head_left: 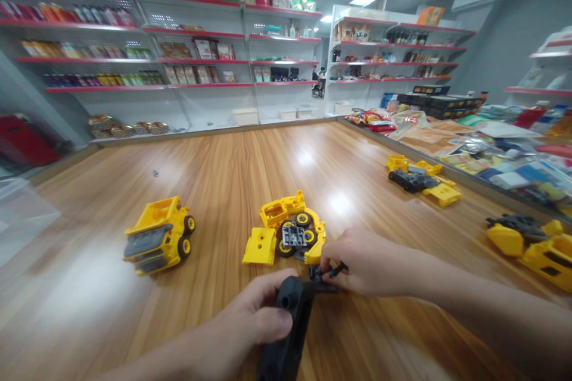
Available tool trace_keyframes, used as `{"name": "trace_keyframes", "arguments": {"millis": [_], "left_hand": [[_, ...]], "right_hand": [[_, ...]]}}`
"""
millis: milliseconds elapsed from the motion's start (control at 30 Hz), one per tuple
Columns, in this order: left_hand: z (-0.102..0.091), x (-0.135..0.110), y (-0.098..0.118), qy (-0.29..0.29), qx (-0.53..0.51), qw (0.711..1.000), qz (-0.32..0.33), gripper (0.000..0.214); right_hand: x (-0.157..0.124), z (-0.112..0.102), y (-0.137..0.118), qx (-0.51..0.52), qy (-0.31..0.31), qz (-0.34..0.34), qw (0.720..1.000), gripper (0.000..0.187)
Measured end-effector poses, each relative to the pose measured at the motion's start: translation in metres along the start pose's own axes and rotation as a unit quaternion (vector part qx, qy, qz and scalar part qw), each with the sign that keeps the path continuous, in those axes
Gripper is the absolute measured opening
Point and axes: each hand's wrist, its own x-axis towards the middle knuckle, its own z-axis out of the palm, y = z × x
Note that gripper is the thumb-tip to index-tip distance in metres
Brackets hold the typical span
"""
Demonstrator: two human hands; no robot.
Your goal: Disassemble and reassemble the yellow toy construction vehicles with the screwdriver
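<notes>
Head view: the left hand [252, 312] grips a black bar [292, 309] above the table [214, 190], toward its near edge, while the right hand [360, 262] pinches a small black piece [316, 274] by the bar's far end — joined or merely close, one cannot tell. Holding the bar steady and keeping the pinch light — clear of the wheels [302, 219] just beyond — should serve best.

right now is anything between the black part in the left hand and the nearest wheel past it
Only the left hand, curled around the far edge of the black part; beyond it, just table shows before the wheel. The right hand, touching small dark pieces, is off to the right of that gap.
</notes>
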Motion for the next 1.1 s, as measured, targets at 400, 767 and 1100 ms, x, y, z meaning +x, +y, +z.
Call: {"name": "trace_keyframes", "arguments": {"millis": [400, 767, 1100], "left_hand": [[-0.012, 0.009, -0.009, -0.035, -0.123, 0.988, 0.088, 0.038], [-0.013, 0.015, -0.01, -0.032, -0.221, 0.973, 0.062, 0.054], [-0.013, 0.016, -0.008, -0.028, -0.255, 0.964, 0.067, 0.053]], "right_hand": [[0.002, 0.007, 0.002, 0.049, 0.104, 0.015, 0.993, 0.012], [0.011, 0.019, 0.016, 0.024, 0.174, 0.083, 0.981, 0.019], [0.023, 0.017, 0.024, 0.02, 0.207, 0.119, 0.971, 0.029]]}}
